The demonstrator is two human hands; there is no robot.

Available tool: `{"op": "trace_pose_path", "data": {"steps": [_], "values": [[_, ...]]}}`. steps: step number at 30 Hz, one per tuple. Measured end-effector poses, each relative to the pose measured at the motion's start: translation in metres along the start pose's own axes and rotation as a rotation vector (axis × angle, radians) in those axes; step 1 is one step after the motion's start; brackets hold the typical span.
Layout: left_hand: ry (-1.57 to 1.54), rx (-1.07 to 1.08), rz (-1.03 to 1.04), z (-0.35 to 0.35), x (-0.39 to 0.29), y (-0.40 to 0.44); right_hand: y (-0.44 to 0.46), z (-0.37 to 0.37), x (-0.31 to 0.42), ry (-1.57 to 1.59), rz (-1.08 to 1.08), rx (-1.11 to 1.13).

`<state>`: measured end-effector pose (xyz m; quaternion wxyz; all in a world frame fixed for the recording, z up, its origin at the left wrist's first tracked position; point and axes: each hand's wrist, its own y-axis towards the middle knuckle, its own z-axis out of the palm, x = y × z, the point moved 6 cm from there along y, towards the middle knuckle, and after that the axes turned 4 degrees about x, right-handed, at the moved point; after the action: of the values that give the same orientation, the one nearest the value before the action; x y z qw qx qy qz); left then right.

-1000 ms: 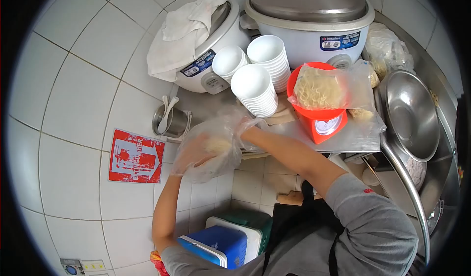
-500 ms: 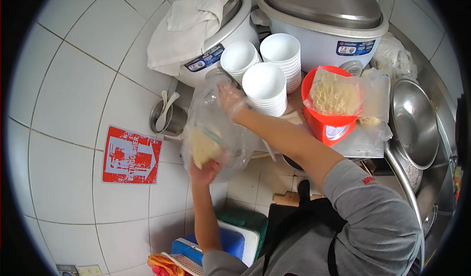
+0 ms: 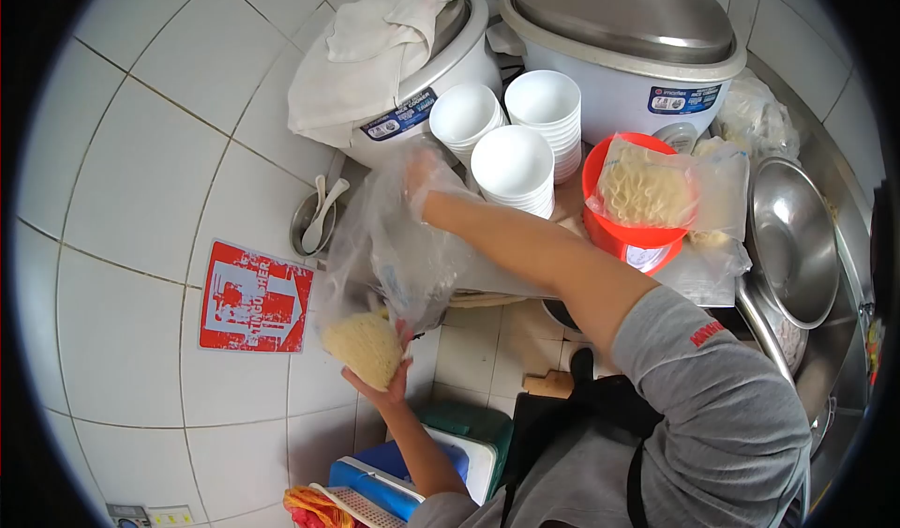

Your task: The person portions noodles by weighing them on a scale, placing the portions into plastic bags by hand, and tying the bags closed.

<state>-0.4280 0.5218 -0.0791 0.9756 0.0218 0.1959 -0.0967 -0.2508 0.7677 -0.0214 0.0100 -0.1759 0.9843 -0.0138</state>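
Note:
My left hand (image 3: 382, 384) is low on the left, its fingers wrapped around a pale yellow clump of noodles (image 3: 364, 348). The clump sits at the lower end of a large clear plastic bag (image 3: 408, 247); I cannot tell how much of it is inside. My right hand (image 3: 424, 173) grips the upper part of that bag near the cup stacks, with plastic around the wrist and the fingers partly hidden. To the right, more noodles (image 3: 647, 190) in a clear bag lie on a red scale (image 3: 619, 235).
Stacks of white cups (image 3: 513, 164) stand beside my right forearm. Behind them are two rice cookers (image 3: 609, 82), one with a white cloth (image 3: 361, 68). A metal cup with spoons (image 3: 309, 225) is at the left, a steel bowl (image 3: 794, 242) at the right, and a blue cooler (image 3: 375, 486) below.
My left hand has moved down with the noodle clump, which now shows more plainly at the bag's lower end. My right hand has shifted slightly left, and the bag is stretched longer.

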Motion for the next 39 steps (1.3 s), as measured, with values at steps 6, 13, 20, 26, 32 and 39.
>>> {"op": "trace_pose_path", "data": {"steps": [6, 13, 20, 26, 32, 39], "values": [[0.059, 0.302, -0.146, 0.005, 0.024, 0.019, 0.004, 0.002, -0.003, -0.011, -0.091, 0.101], [-0.192, 0.939, -0.073, 0.061, 0.002, -0.027, 0.014, 0.003, -0.024, 0.059, 0.0, 0.0], [0.232, 0.003, 0.063, 0.022, 0.052, 0.058, 0.007, 0.01, -0.004, -0.001, -0.344, 0.322], [0.389, -0.281, 0.115, -0.034, 0.03, 0.212, -0.031, -0.049, 0.003, 0.365, -0.761, 0.254], [0.199, -0.184, -0.114, 0.004, 0.014, 0.201, -0.096, -0.091, -0.017, 0.77, -0.54, -0.368], [0.04, -0.032, -0.108, 0.053, 0.016, 0.127, -0.044, 0.005, -0.001, 0.51, -0.235, -0.098]]}}
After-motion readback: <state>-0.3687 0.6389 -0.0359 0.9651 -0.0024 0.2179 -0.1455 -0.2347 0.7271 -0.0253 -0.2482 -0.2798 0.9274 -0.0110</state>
